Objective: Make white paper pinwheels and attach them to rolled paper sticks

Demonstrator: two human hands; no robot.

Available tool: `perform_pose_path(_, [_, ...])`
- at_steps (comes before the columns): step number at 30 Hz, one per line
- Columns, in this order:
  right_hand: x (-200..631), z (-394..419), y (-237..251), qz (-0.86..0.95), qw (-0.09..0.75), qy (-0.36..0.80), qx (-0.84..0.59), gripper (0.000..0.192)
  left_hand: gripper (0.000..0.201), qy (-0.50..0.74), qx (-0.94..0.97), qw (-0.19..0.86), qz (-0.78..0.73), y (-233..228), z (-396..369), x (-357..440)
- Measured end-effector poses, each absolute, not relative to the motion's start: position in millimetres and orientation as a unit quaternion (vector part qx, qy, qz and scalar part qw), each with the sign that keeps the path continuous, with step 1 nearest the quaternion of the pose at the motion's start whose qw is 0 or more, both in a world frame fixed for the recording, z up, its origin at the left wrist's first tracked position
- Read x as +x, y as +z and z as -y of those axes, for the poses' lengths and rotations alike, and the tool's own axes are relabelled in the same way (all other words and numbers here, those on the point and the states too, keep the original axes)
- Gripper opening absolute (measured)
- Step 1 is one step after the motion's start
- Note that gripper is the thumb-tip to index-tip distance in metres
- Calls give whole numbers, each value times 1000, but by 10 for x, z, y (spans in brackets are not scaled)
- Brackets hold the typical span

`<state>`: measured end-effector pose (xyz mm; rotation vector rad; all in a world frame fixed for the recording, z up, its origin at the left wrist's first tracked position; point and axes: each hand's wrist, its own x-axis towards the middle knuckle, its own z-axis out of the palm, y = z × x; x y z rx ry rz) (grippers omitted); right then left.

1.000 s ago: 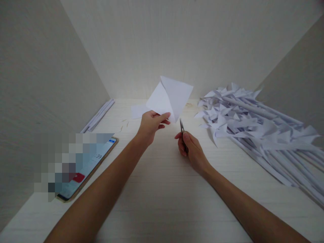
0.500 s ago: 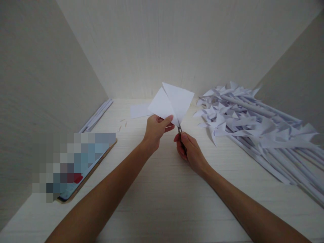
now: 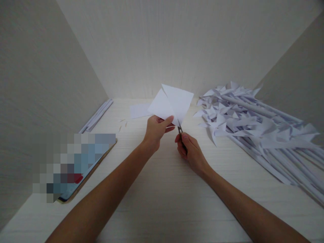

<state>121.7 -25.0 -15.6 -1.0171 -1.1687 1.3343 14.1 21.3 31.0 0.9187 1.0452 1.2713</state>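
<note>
Two hands at work above the counter [image 3: 162,189]: left hand [image 3: 155,130] pinches a folded white paper [image 3: 172,103] by its lower edge; right hand [image 3: 188,150] grips small scissors [image 3: 180,128], blade tips at the paper's bottom corner. Paper pinwheels [image 3: 253,125] piled at rt, phone [image 3: 83,168] at left.

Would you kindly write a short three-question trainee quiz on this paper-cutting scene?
1. True or false: the left hand holds the folded paper above the table.
2. What tool does the right hand grip?
3. The pile of paper pinwheels lies on which side: A) left, B) right?

Key: 1 true; 2 small scissors; 3 B.
</note>
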Motion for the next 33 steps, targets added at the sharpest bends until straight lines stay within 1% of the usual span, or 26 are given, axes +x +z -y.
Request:
perform_pose_path(19, [1214,253,-158,483,525,550,-433,34,7,542,385,602,-443,297,-215,142])
perform_pose_path(33, [1221,257,-182,503,531,496,-468,35,5,541,385,607,-437,283,-208,155])
